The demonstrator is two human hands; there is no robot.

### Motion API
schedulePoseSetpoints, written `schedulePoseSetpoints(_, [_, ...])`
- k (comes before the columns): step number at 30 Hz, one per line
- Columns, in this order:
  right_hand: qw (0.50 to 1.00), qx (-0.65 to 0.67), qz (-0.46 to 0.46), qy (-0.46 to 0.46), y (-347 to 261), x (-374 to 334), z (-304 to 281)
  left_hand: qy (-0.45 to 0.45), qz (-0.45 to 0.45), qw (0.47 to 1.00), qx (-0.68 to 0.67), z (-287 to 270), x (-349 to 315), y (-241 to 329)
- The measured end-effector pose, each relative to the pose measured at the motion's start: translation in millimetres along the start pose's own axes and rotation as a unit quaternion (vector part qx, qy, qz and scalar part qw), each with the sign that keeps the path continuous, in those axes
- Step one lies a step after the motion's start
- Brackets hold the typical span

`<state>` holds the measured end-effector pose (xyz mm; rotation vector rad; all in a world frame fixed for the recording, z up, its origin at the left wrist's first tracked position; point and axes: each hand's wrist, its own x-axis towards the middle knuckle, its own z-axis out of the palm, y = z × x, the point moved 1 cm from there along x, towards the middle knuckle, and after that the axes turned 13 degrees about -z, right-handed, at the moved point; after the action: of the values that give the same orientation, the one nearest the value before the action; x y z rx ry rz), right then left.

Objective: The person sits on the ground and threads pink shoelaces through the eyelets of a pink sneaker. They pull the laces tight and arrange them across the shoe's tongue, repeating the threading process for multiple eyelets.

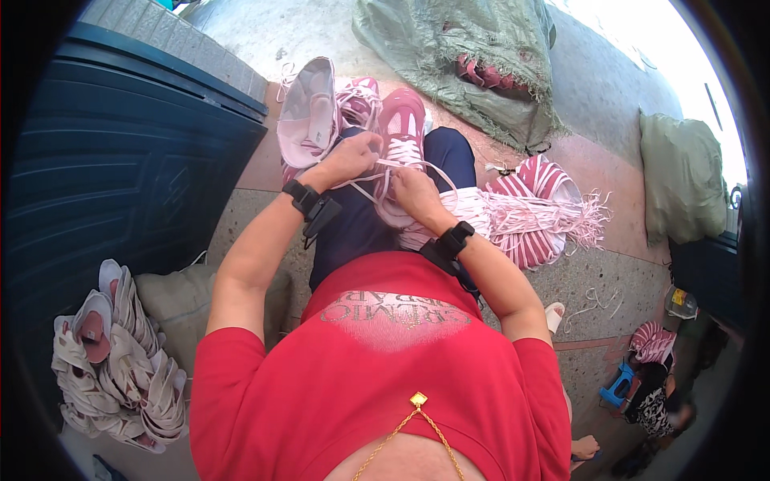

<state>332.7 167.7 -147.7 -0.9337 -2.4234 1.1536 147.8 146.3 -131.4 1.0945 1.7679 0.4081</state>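
A pink and white sneaker (403, 119) rests on my lap, its toe pointing away from me and white laces threaded over its tongue. The fingers of my left hand (353, 158) are pinched on a pale shoelace (387, 163) at the sneaker's left side. Close to the ankle opening, my right hand (419, 196) is also closed on the lace, its fingertips partly hidden. Left of the sneaker stands a pale shoe upper (309, 112), beside another laced pink shoe (361, 98). A thick bundle of pale pink laces (525, 218) lies right of my legs, across striped pink uppers (552, 178).
A dark blue metal door (128, 152) borders the left. Pale uppers (128, 369) are heaped near a beige sack (172, 301). Ahead lies a torn green woven sack (489, 104) holding pink pieces; another full sack (682, 176) stands right. Loose laces (593, 306) lie on the floor.
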Motion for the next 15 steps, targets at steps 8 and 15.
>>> schedulePoseSetpoints(8, [0.996,-0.006,-0.047,-0.073,7.7,4.8,17.7,-0.037,-0.082,0.971,-0.223,-1.0,-14.8,4.1])
schedulePoseSetpoints(15, [0.634,0.755,-0.167,-0.021,-83.9,-10.3,-205.6,-0.032,-0.011,0.997,-0.063,11.3,-2.5,6.0])
